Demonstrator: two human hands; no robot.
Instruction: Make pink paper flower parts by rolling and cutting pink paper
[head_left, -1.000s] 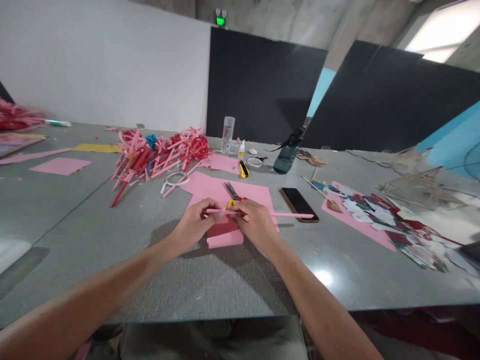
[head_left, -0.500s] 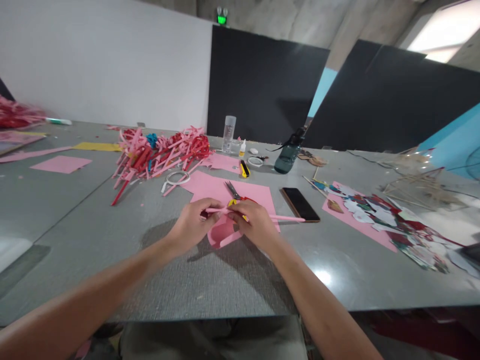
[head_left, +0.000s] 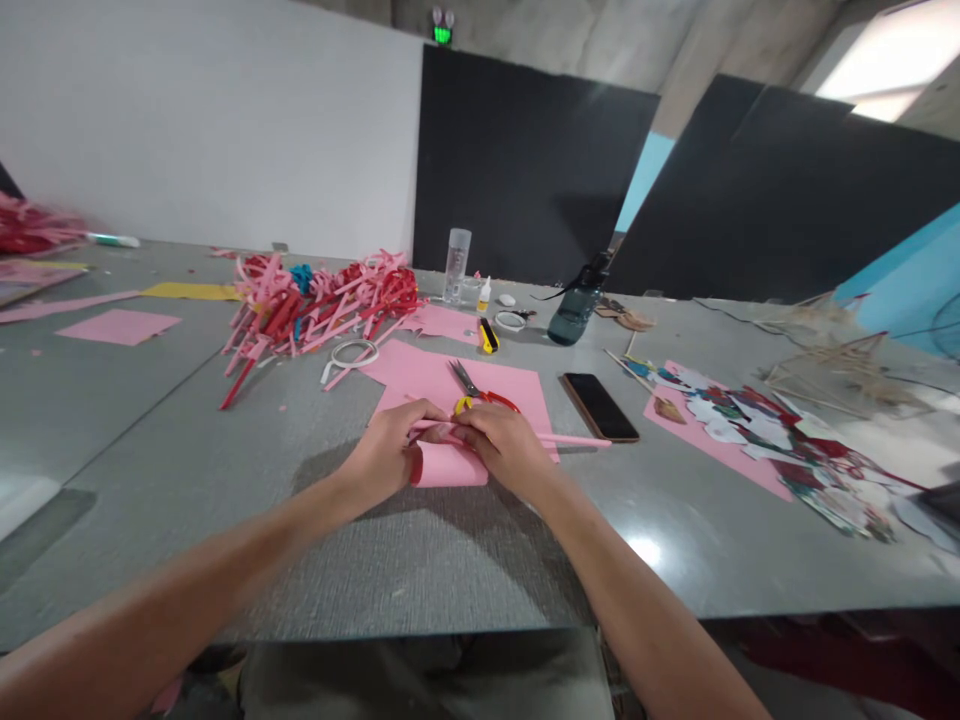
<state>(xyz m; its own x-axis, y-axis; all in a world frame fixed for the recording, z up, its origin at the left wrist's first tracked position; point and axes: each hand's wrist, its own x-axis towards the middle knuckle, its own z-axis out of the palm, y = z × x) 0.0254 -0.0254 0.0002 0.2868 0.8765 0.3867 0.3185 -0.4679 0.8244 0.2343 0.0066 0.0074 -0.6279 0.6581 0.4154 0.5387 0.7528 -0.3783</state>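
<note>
Between my hands is a pink paper strip (head_left: pixel 451 468), its loose part curling down toward me. My left hand (head_left: pixel 390 450) pinches its left side, where a thin rolled edge shows. My right hand (head_left: pixel 502 445) closes on it from the right, and a thin pink paper stick (head_left: pixel 574 440) juts out beyond that hand. Fingers hide where the strip and stick meet. Just behind my hands, scissors (head_left: pixel 480 390) with red and yellow handles lie part open on a pink paper sheet (head_left: pixel 517 385).
A phone (head_left: pixel 600 406) lies right of the sheet. Behind stand a dark bottle (head_left: pixel 576 310), a clear bottle (head_left: pixel 456 266) and a yellow cutter (head_left: pixel 488 336). A heap of pink and red paper strips (head_left: pixel 322 305) is left; paper cutouts (head_left: pixel 772 430) lie right.
The hanging part of the pink strip has turned from an open, slanted curl into a flatter, level fold facing me. Both hands stay in about the same place.
</note>
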